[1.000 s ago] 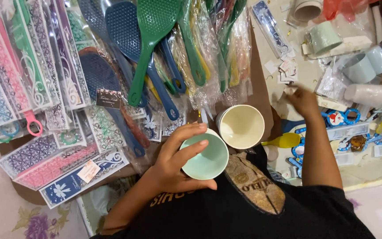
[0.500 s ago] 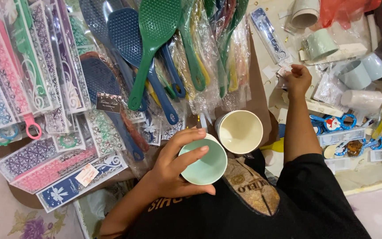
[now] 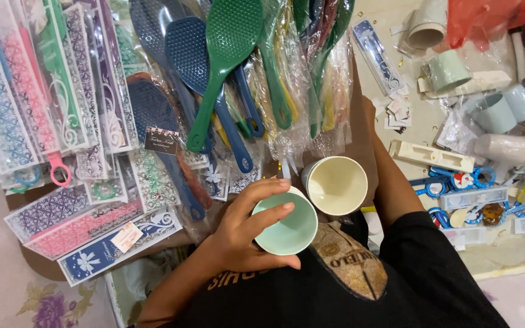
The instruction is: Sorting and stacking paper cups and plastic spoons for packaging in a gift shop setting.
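From the head view, your left hand [image 3: 244,234] sits low in the middle of the frame, close to your chest, with the forearm coming up from the bottom left. Its fingers wrap the near wall of a mint green cup [image 3: 287,223]; the index and middle fingers lie across the rim and the thumb presses the lower edge, so the grip is closed on that cup, whose mouth faces up at you. Just beside it, up and to the right and touching or nearly so, stands a cream cup [image 3: 335,184], also mouth up.

Your right arm [image 3: 390,182] stretches up and away past the cream cup, bare below a black sleeve. The hand itself is hidden behind hanging cellophane packets, so I cannot tell whether its grip is open or closed.

Above the cups hang clear-wrapped plastic rice paddles: a green one [image 3: 229,48] on top, dark blue ones [image 3: 186,51] beneath. A small dark label card [image 3: 161,140] hangs among them. To your left lie long flat packets with lace patterns in pink [image 3: 28,91], purple and blue, and one blue packet [image 3: 120,240] carries a pale rectangular tag.

On the floor to your right are more mint and pale blue cups [image 3: 493,112], a long cream box [image 3: 426,156], and blue-ringed trinkets [image 3: 457,180].
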